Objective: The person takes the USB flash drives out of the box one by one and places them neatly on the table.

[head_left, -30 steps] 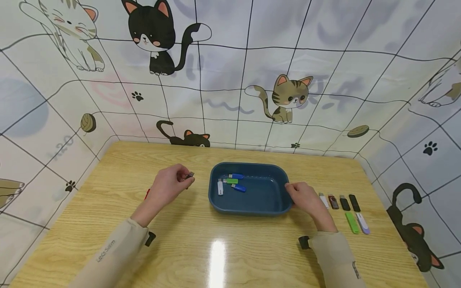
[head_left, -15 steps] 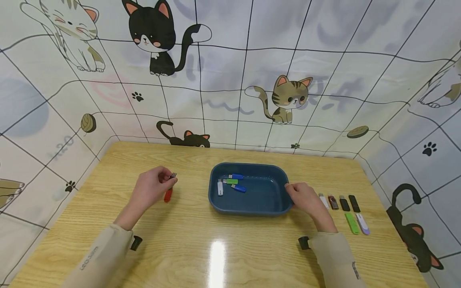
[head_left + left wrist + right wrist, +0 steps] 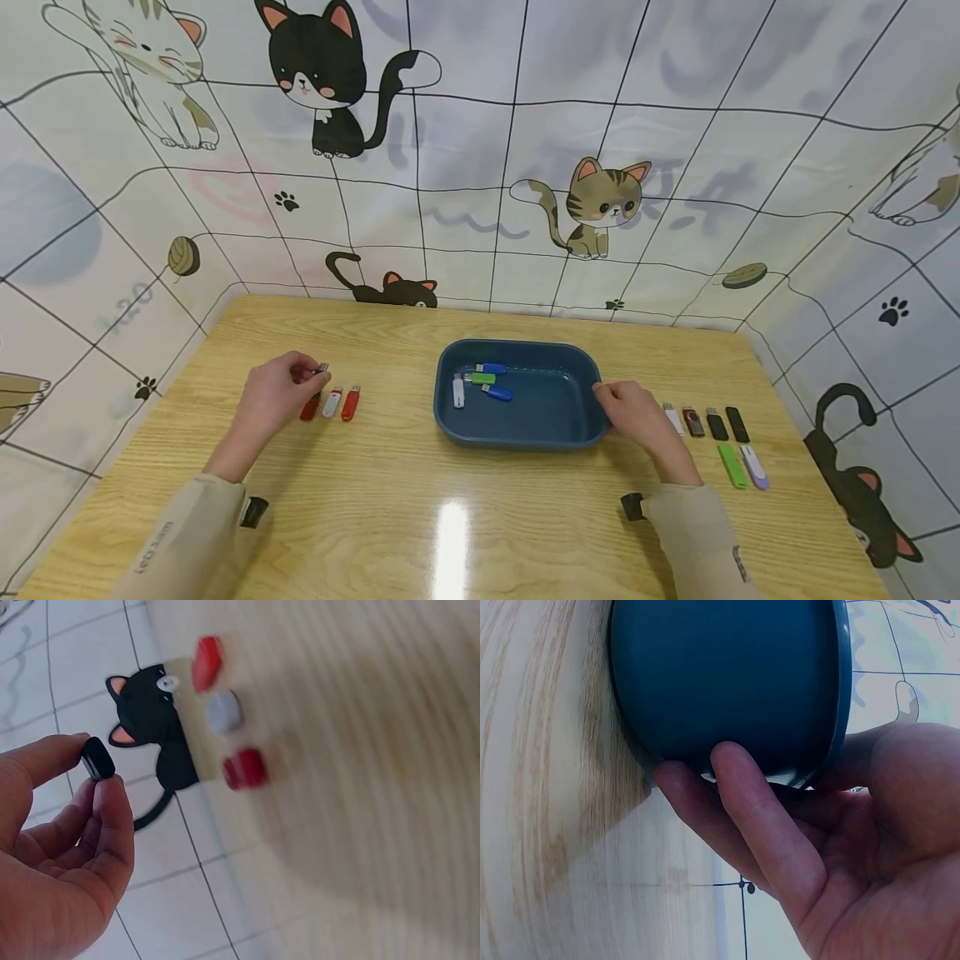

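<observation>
My left hand (image 3: 272, 393) pinches a black USB flash drive (image 3: 98, 759) between thumb and fingertips, above the table's left side. Below and beside it lie a red flash drive (image 3: 350, 403), a white one (image 3: 332, 403) and a dark red one (image 3: 310, 407), in a row. In the left wrist view these look blurred. At the middle stands a dark blue plastic bin (image 3: 543, 415). Inside its left half are two blue flash drives, a green one (image 3: 483, 378) and a white one (image 3: 459, 392). My right hand (image 3: 636, 410) grips the bin's right end, with fingertips against the outer wall.
Right of the bin, several more flash drives lie in two rows, among them a black one (image 3: 738, 423), a green one (image 3: 732, 465) and a white and purple one (image 3: 755, 467). A cat-print sheet (image 3: 465, 208) stands behind the wooden table (image 3: 397, 517).
My left hand has moved left, away from the bin, carrying the black flash drive. The row of red and white drives has come into sight. My right hand and the bin stay put.
</observation>
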Available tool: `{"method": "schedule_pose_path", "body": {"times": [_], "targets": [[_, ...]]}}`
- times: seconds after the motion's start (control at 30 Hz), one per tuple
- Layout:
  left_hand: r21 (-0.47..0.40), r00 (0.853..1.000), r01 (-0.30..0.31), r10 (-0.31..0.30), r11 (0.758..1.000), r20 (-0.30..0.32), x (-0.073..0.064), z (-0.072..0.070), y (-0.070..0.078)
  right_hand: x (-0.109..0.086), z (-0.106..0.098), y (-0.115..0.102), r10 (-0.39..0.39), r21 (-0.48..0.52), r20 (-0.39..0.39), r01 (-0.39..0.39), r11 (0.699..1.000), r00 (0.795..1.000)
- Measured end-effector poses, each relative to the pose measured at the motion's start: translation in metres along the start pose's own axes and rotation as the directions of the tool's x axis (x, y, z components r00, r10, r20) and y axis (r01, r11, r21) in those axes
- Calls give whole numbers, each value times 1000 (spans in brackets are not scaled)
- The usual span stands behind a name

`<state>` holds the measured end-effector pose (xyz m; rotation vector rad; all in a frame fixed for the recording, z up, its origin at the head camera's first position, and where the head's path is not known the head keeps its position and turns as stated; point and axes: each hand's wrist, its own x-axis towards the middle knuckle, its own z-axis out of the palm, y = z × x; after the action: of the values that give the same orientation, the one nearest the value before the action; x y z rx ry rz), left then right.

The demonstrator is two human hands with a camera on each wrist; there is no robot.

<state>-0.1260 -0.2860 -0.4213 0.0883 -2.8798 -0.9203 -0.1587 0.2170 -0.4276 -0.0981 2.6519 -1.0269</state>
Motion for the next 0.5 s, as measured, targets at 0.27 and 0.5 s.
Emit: {"method": "schedule_pose_path", "body": {"times": [0.27, 0.5], "targets": [[48, 997, 47, -50, 998, 53, -2, -7, -22, 0, 0, -1, -8, 1, 0, 8, 1000, 1000], [87, 993, 60, -68, 994, 93, 1, -11, -33, 0, 1, -1, 3, -4, 0, -3, 1000, 1000]]}}
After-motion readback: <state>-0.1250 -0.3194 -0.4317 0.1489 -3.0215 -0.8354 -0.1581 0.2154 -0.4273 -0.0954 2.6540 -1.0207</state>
